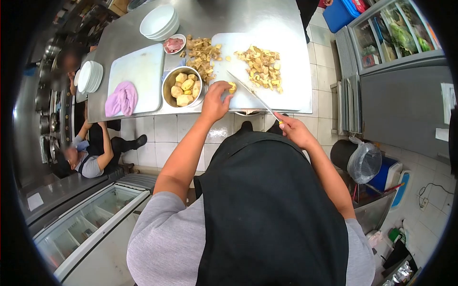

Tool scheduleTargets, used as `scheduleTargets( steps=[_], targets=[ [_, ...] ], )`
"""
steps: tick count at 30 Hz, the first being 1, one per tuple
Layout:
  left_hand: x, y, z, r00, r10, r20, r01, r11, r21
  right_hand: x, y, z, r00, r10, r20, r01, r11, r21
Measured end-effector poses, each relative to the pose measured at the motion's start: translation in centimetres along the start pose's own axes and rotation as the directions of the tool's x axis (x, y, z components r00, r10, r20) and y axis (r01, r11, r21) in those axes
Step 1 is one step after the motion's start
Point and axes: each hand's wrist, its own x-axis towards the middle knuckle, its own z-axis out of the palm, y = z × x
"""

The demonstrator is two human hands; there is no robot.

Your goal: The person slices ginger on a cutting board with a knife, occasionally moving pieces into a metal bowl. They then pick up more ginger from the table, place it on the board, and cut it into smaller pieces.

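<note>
My left hand is closed around a yellow potato piece at the near left edge of a white cutting board. In my right hand is a kitchen knife, its long blade slanting up and left over the board, its tip beyond the potato piece. Cut potato pieces lie heaped on the board, right of the blade. A pile of brownish peelings spreads across the board's left edge. Beside my left hand, a metal pot holds several peeled potatoes.
A second cutting board bears a pink cloth. White bowls, a dish of raw meat and stacked plates stand on the metal table. Another person is at the left. A glass-topped cooler stands right.
</note>
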Motion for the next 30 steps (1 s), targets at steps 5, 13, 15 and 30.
scheduleTargets(
  steps=[5, 13, 15, 30],
  targets=[
    [0.3, 0.2, 1.9, 0.997, -0.062, -0.041, 0.063, 0.998, 0.021, -1.5, -1.5, 0.3, 0.998, -0.035, -0.06, 0.027, 0.992, -0.127],
    [0.3, 0.6, 3.7, 0.985, 0.011, -0.17, 0.01, 0.992, 0.123, -4.9, -0.3, -0.2, 0.959, -0.259, -0.115, 0.207, 0.918, -0.338],
    [0.2, 0.6, 3.5, 0.985, 0.007, -0.174, 0.013, 0.994, 0.11, -5.6, -0.4, -0.4, 0.963, -0.248, -0.11, 0.184, 0.895, -0.407],
    [0.1, 0.8, 3.9, 0.977, -0.069, -0.204, 0.07, 0.998, -0.001, -6.9, -0.8, -1.5, 0.967, -0.238, -0.094, 0.18, 0.894, -0.41]
  ],
)
